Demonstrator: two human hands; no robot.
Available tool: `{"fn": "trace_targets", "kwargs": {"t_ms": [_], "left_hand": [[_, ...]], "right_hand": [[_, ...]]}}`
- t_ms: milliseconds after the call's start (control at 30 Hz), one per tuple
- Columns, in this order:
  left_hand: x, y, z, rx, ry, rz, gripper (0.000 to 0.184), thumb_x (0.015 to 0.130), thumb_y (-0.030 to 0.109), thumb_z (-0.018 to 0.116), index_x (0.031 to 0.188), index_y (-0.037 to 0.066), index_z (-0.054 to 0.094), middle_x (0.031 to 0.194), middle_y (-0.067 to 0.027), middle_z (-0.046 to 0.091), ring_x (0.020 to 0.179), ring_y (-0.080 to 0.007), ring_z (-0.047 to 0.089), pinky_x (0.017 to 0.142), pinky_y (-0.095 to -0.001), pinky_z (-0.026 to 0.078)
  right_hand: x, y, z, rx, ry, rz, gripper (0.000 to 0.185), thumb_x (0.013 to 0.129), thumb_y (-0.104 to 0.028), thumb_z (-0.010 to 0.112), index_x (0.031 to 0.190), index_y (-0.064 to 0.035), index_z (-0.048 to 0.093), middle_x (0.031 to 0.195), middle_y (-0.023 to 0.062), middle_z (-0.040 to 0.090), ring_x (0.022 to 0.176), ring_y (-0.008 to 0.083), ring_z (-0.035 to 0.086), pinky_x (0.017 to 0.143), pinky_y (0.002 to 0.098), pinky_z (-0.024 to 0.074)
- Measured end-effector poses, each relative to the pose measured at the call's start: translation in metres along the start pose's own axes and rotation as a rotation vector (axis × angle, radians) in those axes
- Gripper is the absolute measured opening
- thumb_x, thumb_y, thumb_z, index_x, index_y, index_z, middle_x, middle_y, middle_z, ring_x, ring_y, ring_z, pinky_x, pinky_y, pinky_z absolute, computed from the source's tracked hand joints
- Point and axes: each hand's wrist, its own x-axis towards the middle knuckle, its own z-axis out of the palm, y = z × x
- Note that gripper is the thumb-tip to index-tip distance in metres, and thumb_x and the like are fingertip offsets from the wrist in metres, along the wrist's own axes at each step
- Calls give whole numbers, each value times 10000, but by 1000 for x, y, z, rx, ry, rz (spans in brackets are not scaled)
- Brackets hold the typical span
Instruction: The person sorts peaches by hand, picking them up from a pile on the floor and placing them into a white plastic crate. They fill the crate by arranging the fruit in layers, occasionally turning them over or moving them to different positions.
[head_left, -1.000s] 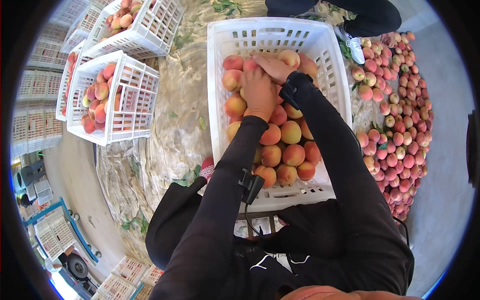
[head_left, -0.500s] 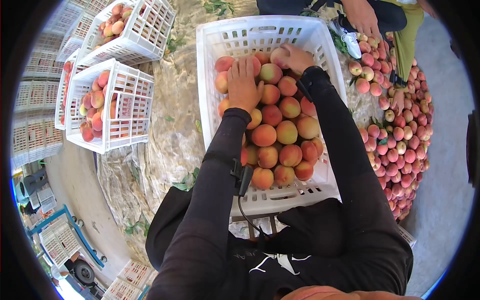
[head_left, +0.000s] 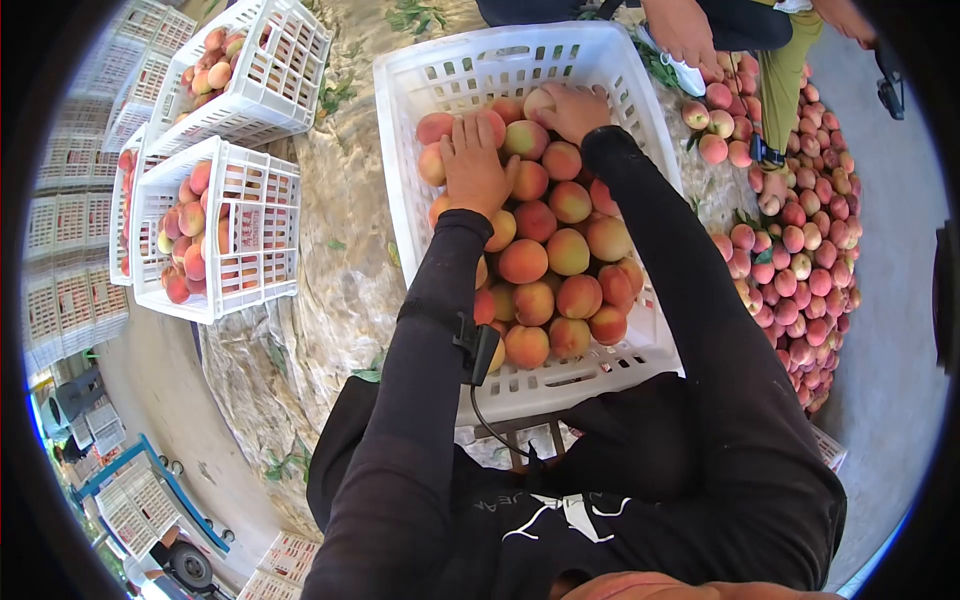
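A white plastic crate (head_left: 392, 130) full of peaches (head_left: 567, 251) stands in front of me. My left hand (head_left: 474, 172) lies on the peaches at the crate's left side, fingers stretched out over the fruit and thumb apart. Toward the far side of the crate, my right hand (head_left: 578, 110) has its fingers curled round a pale peach (head_left: 539, 103); its palm side is hidden. Black sleeves cover both my arms.
White crates with peaches (head_left: 225, 225) stand at left, near tall crate stacks (head_left: 70, 230). Loose peaches (head_left: 805, 260) are heaped on the right. Another person's hand (head_left: 680, 30) shows above the heap, and a second hand (head_left: 773, 190) touches it. A blue cart (head_left: 150, 480) is at lower left.
The view has shifted slightly, so the crate sits a little further left and up. Both my hands stay at nearly the same spots on the peaches.
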Motion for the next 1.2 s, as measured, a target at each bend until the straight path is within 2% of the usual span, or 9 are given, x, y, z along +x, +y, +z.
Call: {"fn": "trace_targets", "kwargs": {"t_ms": [300,433,567,633,833,900,967,1033,1200], "left_hand": [[-3,-4,2,34,15,17,807,790,419,694,1386,-15,366,1374,-202,457,1318,-346,394,1064,-524,319],[-5,-5,7,47,42,22,819,775,426,700,1374,-37,390,1375,-217,455,1311,-349,392,1076,-523,302],[-5,-5,6,63,27,54,815,789,439,687,1374,-43,387,1377,-237,448,1291,-366,418,1054,-535,325],[-5,-8,4,61,16,79,807,799,440,680,1373,-45,386,1374,-238,450,1287,-372,421,1050,-540,328],[-3,-8,0,54,-26,123,715,865,417,632,1353,-49,395,1351,-254,465,1288,-397,416,1035,-536,351],[0,-8,-4,5,-30,169,696,871,405,631,1346,-51,407,1326,-266,492,1250,-404,459,1026,-519,368],[0,-5,-6,43,-67,183,700,882,408,621,1358,-54,395,1331,-268,493,1260,-399,462,1038,-501,369],[-3,-9,-1,96,-27,174,703,894,406,609,1371,-58,382,1355,-269,479,1283,-391,452,1054,-491,362],[-2,-11,-1,102,-39,187,702,902,398,602,1378,-62,368,1368,-269,471,1293,-391,447,1063,-489,356]], "right_hand": [[14,19,4,328,-176,95,588,877,-463,546,1369,-149,478,1304,173,569,1181,339,561,1016,463,398],[-53,29,-117,868,-146,-111,545,965,-333,574,1410,-55,426,1234,104,579,1085,133,541,946,264,421],[-150,90,-181,817,176,-14,423,996,-232,527,1372,-46,476,1255,68,571,1108,135,539,977,283,409],[-203,121,-168,911,441,113,399,958,-228,568,1312,-47,532,1183,60,612,1025,146,577,914,268,432],[-432,246,0,612,573,744,331,984,-192,492,1259,-29,578,1131,99,636,1000,170,604,885,302,481],[-473,220,27,634,539,1024,313,954,-212,527,1200,-32,601,1152,143,640,1002,247,620,869,358,487],[-486,194,40,789,540,1210,369,974,-252,508,1280,-52,558,1079,91,646,876,174,639,803,309,503],[-509,214,110,463,544,934,400,956,-280,536,1288,-58,549,1062,95,654,852,209,644,806,327,504],[-411,176,72,725,410,1047,605,818,-268,676,1354,-88,458,1355,212,487,1162,376,553,960,427,465]]}}
